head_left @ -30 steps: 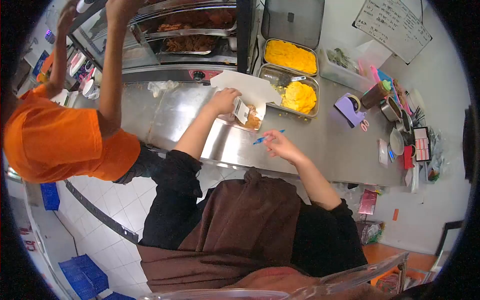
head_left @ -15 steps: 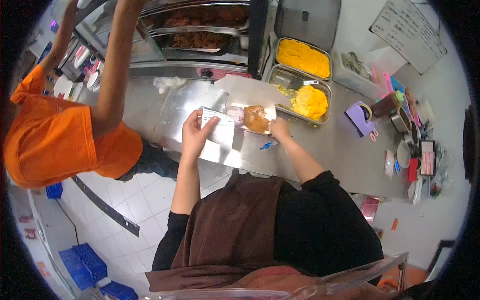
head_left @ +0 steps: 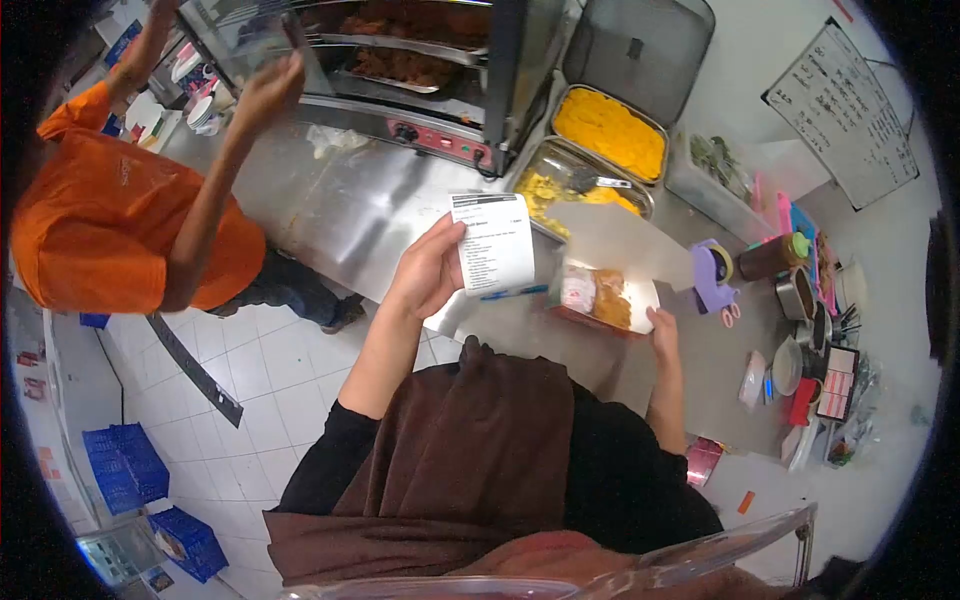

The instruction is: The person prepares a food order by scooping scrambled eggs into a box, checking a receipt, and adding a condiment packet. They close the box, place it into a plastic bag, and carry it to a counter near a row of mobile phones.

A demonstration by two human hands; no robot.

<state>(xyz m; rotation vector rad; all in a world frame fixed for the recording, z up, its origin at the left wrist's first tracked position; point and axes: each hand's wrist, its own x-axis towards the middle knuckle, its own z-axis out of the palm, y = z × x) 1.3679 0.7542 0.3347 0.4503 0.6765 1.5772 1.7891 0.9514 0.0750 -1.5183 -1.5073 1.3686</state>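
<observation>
**Head view: receipt raised in one hand, open food box at the other**

Your left hand [head_left: 430,270] is closed on a printed receipt [head_left: 492,243], thumb in front and fingers behind. It holds the slip upright at frame centre, above the steel desk [head_left: 370,210]. Your right hand [head_left: 662,325] sits against the near right corner of the open food box [head_left: 605,295], right of centre on the desk. You can't tell from here whether its fingers grip the edge or only steady it. The lid [head_left: 620,240] stands up behind the fried pieces inside.

Nearby:
- A blue pen [head_left: 513,292] lies on the desk, just left of the box.
- A purple tape dispenser [head_left: 712,275] stands just right of the box.
- Trays of yellow food [head_left: 608,130] sit behind it.
- A co-worker in orange [head_left: 110,220] at upper left reaches a hand [head_left: 268,95] toward the warmer cabinet [head_left: 420,50].

Risks, as judged:
- The box is near the desk's front edge, so a push from your right hand while your eyes are on the slip could tip it off.
- The upright lid could flop shut or catch your sleeve.
- A loose pinch could drop the receipt into the food.
</observation>
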